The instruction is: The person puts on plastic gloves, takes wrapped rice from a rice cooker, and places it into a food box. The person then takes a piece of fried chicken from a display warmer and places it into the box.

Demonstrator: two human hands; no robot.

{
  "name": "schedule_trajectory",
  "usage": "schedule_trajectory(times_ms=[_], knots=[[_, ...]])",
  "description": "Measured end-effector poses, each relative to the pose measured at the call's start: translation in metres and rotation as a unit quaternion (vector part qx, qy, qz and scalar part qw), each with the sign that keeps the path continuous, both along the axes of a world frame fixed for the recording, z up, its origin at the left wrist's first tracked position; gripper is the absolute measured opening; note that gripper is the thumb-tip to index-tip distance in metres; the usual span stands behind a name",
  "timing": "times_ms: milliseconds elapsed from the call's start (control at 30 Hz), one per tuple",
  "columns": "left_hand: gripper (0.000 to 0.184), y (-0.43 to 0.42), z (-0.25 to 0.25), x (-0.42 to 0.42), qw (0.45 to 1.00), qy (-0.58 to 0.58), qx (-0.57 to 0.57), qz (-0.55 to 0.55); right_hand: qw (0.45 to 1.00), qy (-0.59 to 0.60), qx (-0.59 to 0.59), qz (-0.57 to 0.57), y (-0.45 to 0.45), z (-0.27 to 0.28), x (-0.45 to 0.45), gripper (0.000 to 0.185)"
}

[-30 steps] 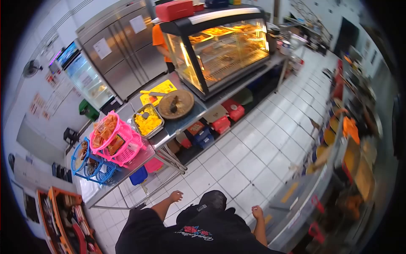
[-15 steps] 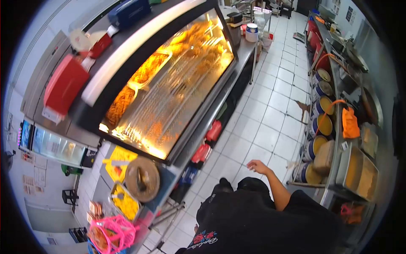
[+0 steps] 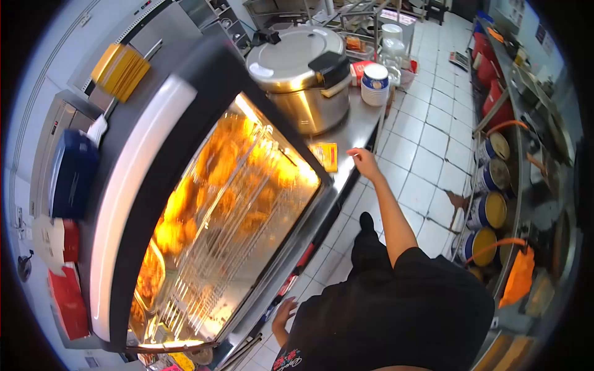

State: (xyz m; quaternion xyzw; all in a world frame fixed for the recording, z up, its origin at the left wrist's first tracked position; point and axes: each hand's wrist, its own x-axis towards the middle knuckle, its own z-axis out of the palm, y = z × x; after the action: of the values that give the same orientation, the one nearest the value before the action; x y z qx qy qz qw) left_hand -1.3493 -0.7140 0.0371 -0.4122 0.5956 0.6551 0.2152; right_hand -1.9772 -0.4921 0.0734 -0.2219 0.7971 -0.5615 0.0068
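Observation:
My right hand (image 3: 364, 163) is stretched forward over the edge of the steel counter (image 3: 354, 133), its fingers loosely bent with nothing visible in them. Just left of it, a small yellow and red packet (image 3: 326, 156) lies on the counter, apart from the fingertips. My left hand (image 3: 284, 314) hangs low at my left side, fingers apart and empty. It is nearest to the lower front of a lit glass warming cabinet (image 3: 247, 210), where roasted chickens (image 3: 219, 154) and a tray of orange-brown food (image 3: 150, 275) sit behind the glass.
A large steel cooker (image 3: 303, 93) and a stack of paper tubs (image 3: 375, 85) stand on the counter ahead. Yellow, blue and red boxes (image 3: 68, 303) rest on the cabinet. Along the right, large tins (image 3: 486, 210) sit under a shelf with an orange cloth (image 3: 518, 278). White tiled floor (image 3: 402, 148) runs between.
I have moved forward along the cabinet, and the cooker has come into view. My right arm now extends further ahead to the counter. My left hand has come into clearer view.

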Motion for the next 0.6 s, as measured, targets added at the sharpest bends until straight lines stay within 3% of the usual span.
schedule_trajectory(times_ms=[33,100,200,233,267,333,367,400,467,533,600], knots=[[0.054,0.015,0.008,-0.047,0.998,0.056,0.015,-0.013,0.999,0.04,0.026,0.018,-0.018,-0.006,-0.027,0.019],[0.052,0.05,0.037,-0.152,0.995,0.058,0.079,-0.007,0.989,0.044,0.061,0.128,-0.05,-0.003,-0.056,0.016],[0.049,0.085,0.025,-0.264,0.989,0.107,0.034,-0.095,0.974,0.126,0.131,0.134,-0.093,-0.035,-0.083,0.014],[0.048,0.097,0.033,-0.293,0.987,0.116,0.016,-0.11,0.983,0.053,0.105,0.141,-0.1,-0.039,-0.083,0.014],[0.048,0.109,0.035,-0.311,0.984,0.132,-0.006,-0.12,0.986,-0.018,0.08,0.147,-0.107,-0.041,-0.085,0.014],[0.047,0.118,0.036,-0.345,0.974,0.169,-0.063,-0.141,0.953,0.146,0.125,0.234,-0.111,-0.029,-0.094,0.016],[0.046,0.122,0.041,-0.357,0.974,0.173,-0.065,-0.132,0.936,0.166,0.106,0.291,-0.11,-0.016,-0.098,0.012],[0.046,0.129,0.045,-0.364,0.974,0.176,-0.068,-0.122,0.948,0.061,0.108,0.294,-0.116,-0.023,-0.101,0.01],[0.045,0.145,0.043,-0.373,0.983,0.141,-0.053,-0.109,0.945,0.031,0.128,0.3,-0.121,-0.033,-0.104,0.009],[0.045,0.164,0.033,-0.37,0.981,0.161,-0.035,-0.099,0.924,0.183,0.148,0.302,-0.119,-0.032,-0.106,0.012],[0.045,0.183,0.025,-0.366,0.979,0.182,-0.018,-0.09,0.925,0.175,0.133,0.309,-0.123,-0.031,-0.105,0.009]])
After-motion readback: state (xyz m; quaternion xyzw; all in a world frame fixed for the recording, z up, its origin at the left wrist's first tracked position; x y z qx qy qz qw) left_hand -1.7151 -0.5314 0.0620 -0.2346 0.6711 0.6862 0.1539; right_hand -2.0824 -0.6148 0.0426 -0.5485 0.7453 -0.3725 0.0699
